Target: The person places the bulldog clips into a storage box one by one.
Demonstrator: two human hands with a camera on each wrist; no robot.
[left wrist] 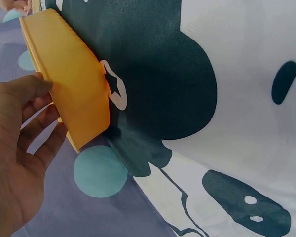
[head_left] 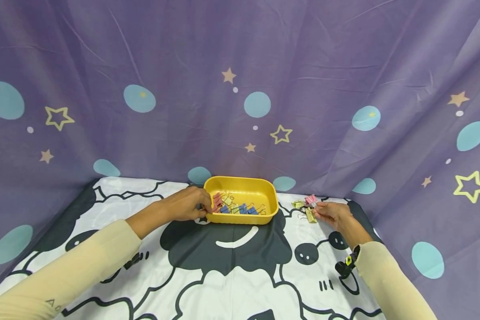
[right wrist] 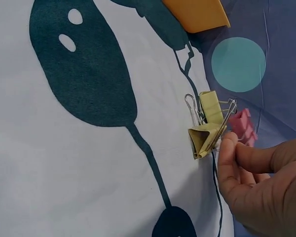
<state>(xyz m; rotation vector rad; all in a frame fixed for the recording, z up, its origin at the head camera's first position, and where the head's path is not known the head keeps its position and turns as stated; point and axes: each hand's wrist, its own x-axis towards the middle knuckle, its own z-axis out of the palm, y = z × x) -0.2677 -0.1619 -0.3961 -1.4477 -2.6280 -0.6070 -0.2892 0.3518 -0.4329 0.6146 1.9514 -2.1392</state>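
Observation:
A yellow plastic tray (head_left: pixel 240 218) stands at the back of the cloth with pink, blue and yellow binder clips in it. My left hand (head_left: pixel 188 204) grips the tray's left end, thumb at the rim in the left wrist view. To the tray's right, my right hand (right wrist: pixel 266 180) pinches at a small cluster of binder clips, thumb and forefinger together. Two yellow binder clips (right wrist: pixel 203 140) with wire handles lie against each other there. A pink binder clip (right wrist: pixel 243 127) sits just behind the fingertips. Which clip's handle is pinched is partly hidden by the fingers.
A white cloth (head_left: pixel 144 275) printed with dark cartoon figures covers the table. Behind it hangs a purple curtain (head_left: pixel 184 129) with stars and blue dots, close behind the tray and the clips.

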